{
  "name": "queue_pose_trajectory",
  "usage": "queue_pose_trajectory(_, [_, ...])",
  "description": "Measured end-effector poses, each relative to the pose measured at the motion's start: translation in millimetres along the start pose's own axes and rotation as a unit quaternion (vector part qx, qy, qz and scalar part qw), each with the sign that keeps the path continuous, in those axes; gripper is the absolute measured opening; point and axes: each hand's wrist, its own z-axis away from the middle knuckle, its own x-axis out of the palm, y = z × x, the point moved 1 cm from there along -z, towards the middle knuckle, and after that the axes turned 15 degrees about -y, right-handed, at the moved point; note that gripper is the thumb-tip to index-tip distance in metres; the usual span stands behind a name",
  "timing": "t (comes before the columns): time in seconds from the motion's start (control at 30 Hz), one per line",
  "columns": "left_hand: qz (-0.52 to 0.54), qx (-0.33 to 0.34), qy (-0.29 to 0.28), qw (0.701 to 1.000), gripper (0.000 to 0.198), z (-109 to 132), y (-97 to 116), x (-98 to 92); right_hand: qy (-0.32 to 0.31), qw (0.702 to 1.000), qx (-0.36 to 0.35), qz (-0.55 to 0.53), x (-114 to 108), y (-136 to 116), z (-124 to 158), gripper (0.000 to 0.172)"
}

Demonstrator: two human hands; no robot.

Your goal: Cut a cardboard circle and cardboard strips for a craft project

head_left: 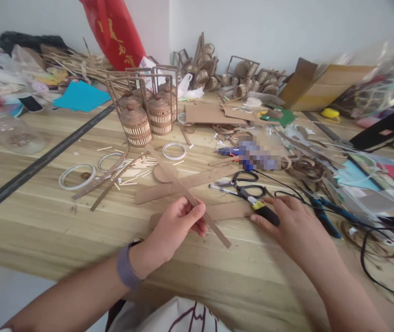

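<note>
My left hand [179, 223] is closed around a long narrow brown strip [169, 171], which slants from the upper left down to the right. My right hand [290, 221] is at the black and yellow handle of a cutter [266, 213]; the thumb and fingers lie on either side of it, apart. Black scissors [250, 186] rest just above the cutter. Under the held strip, a wider brown strip [190, 182] crosses the table, and another brown piece [228, 210] lies between my hands. A brown disc [165, 174] sits beside small pale sticks [137, 172].
Small lidded woven baskets with tall handles [135, 127] stand at the back left. White tape rings [174, 151] lie in front of them. Blue pliers [325, 216] and black cables are at the right. A cardboard box [321, 87] and more woven pieces [241, 76] line the wall.
</note>
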Motion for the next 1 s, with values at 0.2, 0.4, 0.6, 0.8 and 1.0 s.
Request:
queue_pose_trajectory(0.2, [-0.077,0.02,-0.023,0.997,0.05,2.1,-2.2,0.0,-0.106,0.931,-0.153,-0.313,-28.0,-84.7,5.1,0.019])
queue_pose_trajectory(0.4, [-0.147,0.032,-0.043,0.988,0.042,6.3,3.1,-0.7,-0.253,0.833,-0.111,-0.479,-19.4,-99.0,-11.2,0.032])
queue_pose_trajectory(0.6, [-0.096,0.022,0.007,0.995,0.045,2.6,5.6,-4.3,0.026,0.988,-0.038,-0.146,-4.1,-17.2,-8.4,0.051])
queue_pose_trajectory(0.8, [-0.051,-0.021,0.019,0.998,0.047,2.0,6.1,-2.9,-0.091,0.995,0.036,0.002,28.9,47.6,15.6,0.059])
queue_pose_trajectory(1.0, [-0.046,-0.055,0.039,0.997,0.041,0.7,7.2,-3.9,-0.088,0.988,-0.063,-0.108,20.1,28.6,21.5,0.04])
